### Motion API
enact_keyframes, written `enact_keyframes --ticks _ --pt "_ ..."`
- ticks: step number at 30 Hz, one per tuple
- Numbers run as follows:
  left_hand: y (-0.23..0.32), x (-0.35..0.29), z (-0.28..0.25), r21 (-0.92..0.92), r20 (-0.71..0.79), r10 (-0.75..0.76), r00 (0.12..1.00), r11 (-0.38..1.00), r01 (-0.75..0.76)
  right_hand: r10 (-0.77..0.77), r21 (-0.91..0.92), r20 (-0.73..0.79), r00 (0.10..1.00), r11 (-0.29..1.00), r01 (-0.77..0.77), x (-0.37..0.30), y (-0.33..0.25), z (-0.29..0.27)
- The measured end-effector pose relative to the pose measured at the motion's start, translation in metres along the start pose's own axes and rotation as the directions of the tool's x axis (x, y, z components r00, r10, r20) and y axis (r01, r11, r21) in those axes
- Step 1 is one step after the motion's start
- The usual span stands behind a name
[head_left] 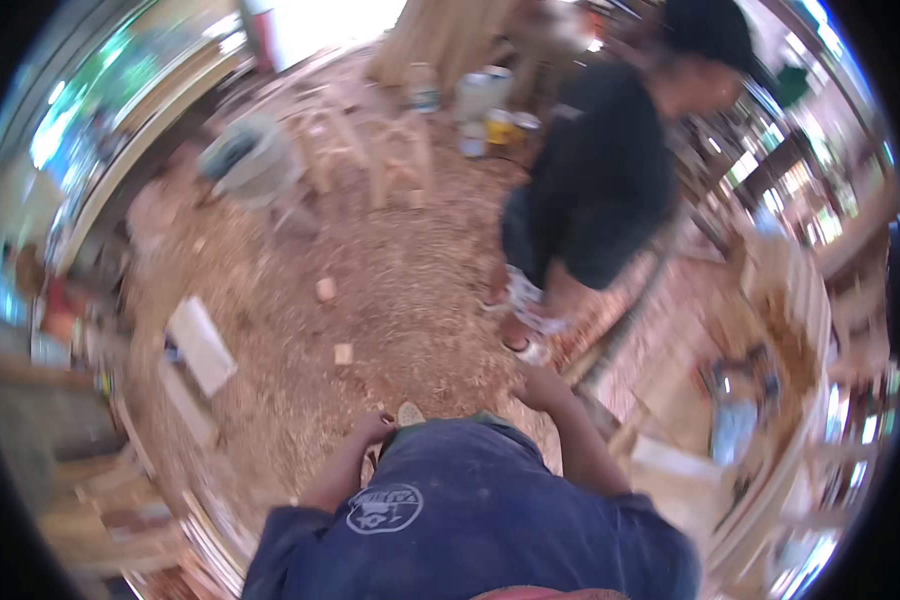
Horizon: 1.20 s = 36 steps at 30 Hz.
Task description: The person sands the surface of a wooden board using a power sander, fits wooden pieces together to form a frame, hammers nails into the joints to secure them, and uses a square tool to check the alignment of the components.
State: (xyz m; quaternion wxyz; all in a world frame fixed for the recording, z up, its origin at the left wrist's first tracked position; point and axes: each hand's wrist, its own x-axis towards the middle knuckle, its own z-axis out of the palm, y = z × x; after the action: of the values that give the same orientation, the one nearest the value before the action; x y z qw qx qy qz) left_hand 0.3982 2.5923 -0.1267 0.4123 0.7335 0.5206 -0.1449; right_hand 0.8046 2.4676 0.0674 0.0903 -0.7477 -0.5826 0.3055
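My left hand [375, 428] hangs beside the left edge of my dark blue shirt [470, 500], near the tip of my shoe [409, 412]. Its fingers are blurred, and whether they hold anything does not show. On the other side, my right hand [540, 388] hangs out from the shirt, just below the feet of another person [600, 170] in dark clothes and a black cap. Motion smears its fingers as well, and nothing can be made out in them. Ahead, two small wood blocks, one squarish [344, 354] and one rounded [325, 290], lie on the floor.
Wood shavings cover the floor [410, 270]. Pale boards [202, 345] lie at left. A whitish bucket [255, 165], wooden frames [402, 160] and several containers [485, 100] stand farther off. At right, a workbench [670, 400] holds tools and a blue item [734, 430].
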Motion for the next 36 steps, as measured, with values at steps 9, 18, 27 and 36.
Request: enact_keyframes --ticks 9,18,27,36 --pt "-0.154 0.017 -0.131 -0.109 -0.099 -0.161 0.982 0.983 0.150 0.058 -0.065 0.367 0.928 0.997 -0.037 0.112 -0.081 0.089" --pt "-0.227 0.094 -0.165 -0.199 -0.076 -0.240 0.968 0.955 0.222 -0.007 -0.316 0.431 0.902 0.936 0.158 0.357 -0.190 0.051" --pt "-0.297 0.098 -0.264 -0.719 -0.150 -0.566 0.811 0.626 0.304 -0.322 -0.388 0.652 0.687 0.636 0.667 0.637 -0.408 0.066" --pt "-0.380 0.153 -0.372 -0.771 -0.392 -0.644 0.657 0.620 0.146 -0.624 -0.025 0.402 0.670 0.724 0.690 0.764 -0.655 0.067"
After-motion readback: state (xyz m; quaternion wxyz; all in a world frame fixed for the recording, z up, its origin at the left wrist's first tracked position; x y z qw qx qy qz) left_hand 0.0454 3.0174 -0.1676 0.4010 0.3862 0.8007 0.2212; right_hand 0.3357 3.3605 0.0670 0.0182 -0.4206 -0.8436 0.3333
